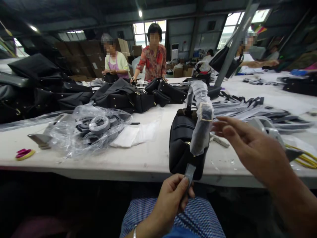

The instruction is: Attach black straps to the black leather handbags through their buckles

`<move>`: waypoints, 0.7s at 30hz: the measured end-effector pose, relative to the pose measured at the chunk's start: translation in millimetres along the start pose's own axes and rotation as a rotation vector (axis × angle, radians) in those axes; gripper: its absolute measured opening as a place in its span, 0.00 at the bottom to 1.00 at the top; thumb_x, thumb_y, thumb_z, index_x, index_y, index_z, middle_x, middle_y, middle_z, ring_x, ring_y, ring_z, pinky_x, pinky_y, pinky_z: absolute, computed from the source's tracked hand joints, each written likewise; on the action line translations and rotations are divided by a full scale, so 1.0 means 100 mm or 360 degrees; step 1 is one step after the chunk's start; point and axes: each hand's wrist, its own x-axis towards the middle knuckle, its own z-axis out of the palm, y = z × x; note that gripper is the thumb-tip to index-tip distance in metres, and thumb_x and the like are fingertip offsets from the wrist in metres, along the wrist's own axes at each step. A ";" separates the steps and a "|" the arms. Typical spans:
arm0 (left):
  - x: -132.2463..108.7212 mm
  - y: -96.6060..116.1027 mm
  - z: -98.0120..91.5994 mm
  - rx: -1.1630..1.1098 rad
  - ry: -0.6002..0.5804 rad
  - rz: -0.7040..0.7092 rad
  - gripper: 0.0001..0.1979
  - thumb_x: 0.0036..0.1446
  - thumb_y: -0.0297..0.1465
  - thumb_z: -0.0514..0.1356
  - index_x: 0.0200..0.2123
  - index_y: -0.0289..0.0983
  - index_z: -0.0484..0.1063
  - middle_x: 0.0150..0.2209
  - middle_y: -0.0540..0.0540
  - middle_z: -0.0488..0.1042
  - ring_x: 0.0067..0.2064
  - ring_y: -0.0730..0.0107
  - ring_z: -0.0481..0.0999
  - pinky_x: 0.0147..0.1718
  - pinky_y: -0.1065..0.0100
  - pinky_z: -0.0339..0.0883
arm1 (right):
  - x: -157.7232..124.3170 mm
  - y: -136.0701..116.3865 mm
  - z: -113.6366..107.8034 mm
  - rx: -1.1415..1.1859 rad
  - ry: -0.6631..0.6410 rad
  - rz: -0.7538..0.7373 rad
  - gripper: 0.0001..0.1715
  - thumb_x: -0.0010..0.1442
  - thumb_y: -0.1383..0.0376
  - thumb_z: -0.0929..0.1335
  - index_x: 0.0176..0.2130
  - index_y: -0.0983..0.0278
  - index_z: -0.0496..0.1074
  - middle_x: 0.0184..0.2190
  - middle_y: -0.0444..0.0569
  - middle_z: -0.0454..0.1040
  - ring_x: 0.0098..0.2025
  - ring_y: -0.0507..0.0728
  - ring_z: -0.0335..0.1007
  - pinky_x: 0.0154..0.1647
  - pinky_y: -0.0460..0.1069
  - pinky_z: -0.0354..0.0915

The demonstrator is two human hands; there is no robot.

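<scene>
A black handbag (182,142) stands at the front edge of the table. Its handle (201,132) is wrapped in clear plastic film and arches up over the bag. Low in front of the bag, my left hand (174,191) pinches a narrow grey strap end (190,171) between thumb and fingers. My right hand (247,142) is to the right of the wrapped handle, its fingers stretched toward it and slightly blurred. Nothing shows in that hand, though its fingertips come close to the handle; whether they touch I cannot tell.
A clear plastic bag (86,132) of wrapped rolled straps lies left of the handbag. Many black bags (119,96) are piled behind. Wrapped straps (257,114) spread at right, near a metal post (232,46). A tape roll (24,154) lies far left. Co-workers (155,59) stand across the table.
</scene>
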 end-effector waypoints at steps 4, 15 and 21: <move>0.10 -0.15 0.04 0.0181 0.0001 0.0172 0.25 0.58 0.51 0.63 0.38 0.31 0.71 0.29 0.46 0.74 0.17 0.82 0.62 0.13 0.79 0.53 | 0.62 -0.43 0.01 0.0689 -0.0537 -0.0065 0.37 0.71 0.47 0.56 0.63 0.71 0.65 0.54 0.61 0.76 0.50 0.54 0.76 0.49 0.49 0.67; 0.12 0.31 -0.29 0.0727 0.0214 0.0779 0.16 0.68 0.39 0.57 0.45 0.34 0.79 0.38 0.40 0.80 0.36 0.65 0.79 0.35 0.69 0.72 | 1.51 -0.99 -0.21 0.0464 -0.0525 0.0045 0.48 0.59 0.47 0.59 0.56 0.89 0.64 0.56 0.78 0.65 0.40 0.54 0.77 0.20 0.49 0.46; 0.23 0.59 -0.69 0.1167 0.0861 0.1324 0.17 0.64 0.32 0.61 0.56 0.42 0.73 0.58 0.41 0.72 0.59 0.54 0.70 0.56 0.57 0.67 | 1.78 -0.96 -0.51 -0.0367 -0.0200 -0.0251 0.43 0.52 0.46 0.62 0.44 0.83 0.77 0.36 0.57 0.81 0.34 0.48 0.76 0.27 0.49 0.56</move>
